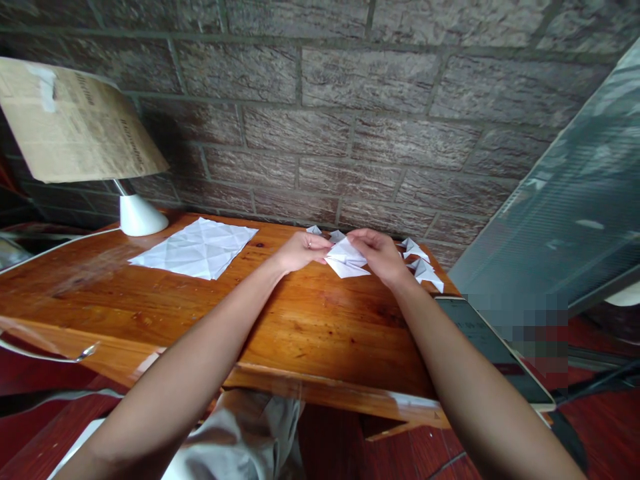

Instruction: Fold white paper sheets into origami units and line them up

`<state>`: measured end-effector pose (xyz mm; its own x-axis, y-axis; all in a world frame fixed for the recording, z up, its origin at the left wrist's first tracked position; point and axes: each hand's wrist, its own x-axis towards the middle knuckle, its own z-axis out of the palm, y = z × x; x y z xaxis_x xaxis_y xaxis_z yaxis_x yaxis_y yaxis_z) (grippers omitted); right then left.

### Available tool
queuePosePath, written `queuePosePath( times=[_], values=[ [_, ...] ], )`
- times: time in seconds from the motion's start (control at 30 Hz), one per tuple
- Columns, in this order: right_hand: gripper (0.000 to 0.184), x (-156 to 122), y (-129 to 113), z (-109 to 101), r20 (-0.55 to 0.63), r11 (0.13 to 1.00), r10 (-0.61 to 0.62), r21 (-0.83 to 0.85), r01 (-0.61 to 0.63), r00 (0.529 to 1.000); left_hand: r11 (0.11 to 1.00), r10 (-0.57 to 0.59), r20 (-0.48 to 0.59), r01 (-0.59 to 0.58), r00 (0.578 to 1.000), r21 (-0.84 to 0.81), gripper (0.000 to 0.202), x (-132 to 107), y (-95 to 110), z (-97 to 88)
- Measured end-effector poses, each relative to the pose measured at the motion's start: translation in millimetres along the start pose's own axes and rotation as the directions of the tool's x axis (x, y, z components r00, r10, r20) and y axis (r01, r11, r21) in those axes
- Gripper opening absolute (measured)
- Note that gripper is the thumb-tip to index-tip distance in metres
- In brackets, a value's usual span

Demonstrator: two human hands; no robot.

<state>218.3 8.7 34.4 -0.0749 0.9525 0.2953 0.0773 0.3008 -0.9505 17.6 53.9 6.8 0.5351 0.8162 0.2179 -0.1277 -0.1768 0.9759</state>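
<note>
Both of my hands meet over the far middle of a wooden table. Between them is a small folded white paper piece. My left hand pinches its left side, fingers closed, a ring on one finger. My right hand grips its right side from above, fingers curled on the paper. The piece is held just above the tabletop.
A creased white sheet lies flat at the left. Several small folded paper pieces lie right of my hands, more behind them. A lamp base with a cardboard shade stands back left. A phone lies at the right edge. Brick wall behind.
</note>
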Motion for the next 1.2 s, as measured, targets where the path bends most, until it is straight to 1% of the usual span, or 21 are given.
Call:
queuePosePath(
  times=[0.07,0.13,0.2,0.3,0.4,0.5,0.57,0.6,0.67,0.73,0.8,0.9,0.97,1.07,1.2],
  values=[
    [0.038,0.2,0.8,0.0,0.018,1.0,0.003,0.016,-0.003,1.0,1.0,0.022,-0.007,-0.022,1.0,0.004,0.038,1.0,-0.8,-0.7],
    [0.039,0.4,2.3,-0.5,0.071,1.0,0.016,0.018,-0.017,0.997,0.999,0.034,-0.023,-0.034,0.999,0.006,0.036,1.4,-1.1,-1.3],
    [0.039,0.5,4.3,-1.2,0.13,0.999,0.034,-0.005,-0.033,0.991,1.0,0.023,-0.034,-0.023,0.999,0.007,0.035,1.0,-0.8,-1.1],
    [0.037,0.4,6.3,-2.2,0.15,0.999,0.037,-0.028,-0.033,0.988,1.0,0.0,-0.035,0.0,0.999,0.011,0.034,-0.4,1.0,1.6],
    [0.04,0.2,4.2,-1.8,0.124,1.0,0.028,-0.017,-0.026,0.992,0.999,0.029,-0.047,-0.028,0.998,0.035,0.033,-1.5,3.3,6.1],
    [0.043,0.4,0.1,0.0,0.041,0.999,-0.019,-0.047,0.021,0.999,0.994,0.079,-0.111,-0.07,0.991,0.086,0.03,-1.5,5.2,9.4],
    [0.042,1.1,-0.8,1.3,-0.012,0.994,-0.064,-0.084,0.063,0.998,0.988,0.112,-0.159,-0.093,0.981,0.121,0.028,-1.1,5.9,10.3],
    [0.041,1.6,-0.2,1.8,-0.02,0.991,-0.087,-0.102,0.084,0.996,0.986,0.127,-0.172,-0.105,0.977,0.133,0.027,-0.9,6.0,10.5],
    [0.039,2.7,2.6,2.0,-0.005,0.982,-0.131,-0.134,0.13,0.991,0.983,0.145,-0.165,-0.123,0.976,0.134,0.027,-0.6,5.5,11.0],
    [0.037,3.8,6.2,1.2,0.026,0.971,-0.174,-0.161,0.176,0.984,0.985,0.144,-0.131,-0.13,0.981,0.11,0.029,-0.6,4.7,11.8],
    [0.035,4.5,9.1,-0.3,0.058,0.965,-0.195,-0.168,0.202,0.979,0.985,0.149,-0.094,-0.139,0.984,0.1,0.035,-0.8,4.3,13.2],
    [0.03,5.2,11.0,-3.2,0.108,0.963,-0.207,-0.156,0.222,0.972,0.975,0.184,-0.065,-0.174,0.981,0.135,0.044,-1.7,5.9,15.2],
    [0.026,5.7,11.2,-5.0,0.119,0.958,-0.218,-0.164,0.236,0.969,0.972,0.194,-0.063,-0.183,0.979,0.15,0.041,-2.2,7.5,16.2],
    [0.021,6.0,11.2,-5.8,0.105,0.951,-0.23,-0.187,0.247,0.967,0.976,0.181,-0.065,-0.171,0.981,0.136,0.039,-2.0,7.7,16.8],
    [0.023,4.1,9.8,-2.4,0.117,0.956,-0.219,-0.175,0.237,0.969,0.979,0.196,-0.091,-0.19,0.976,0.075,0.043,-0.2,3.0,16.8]
  ],
)
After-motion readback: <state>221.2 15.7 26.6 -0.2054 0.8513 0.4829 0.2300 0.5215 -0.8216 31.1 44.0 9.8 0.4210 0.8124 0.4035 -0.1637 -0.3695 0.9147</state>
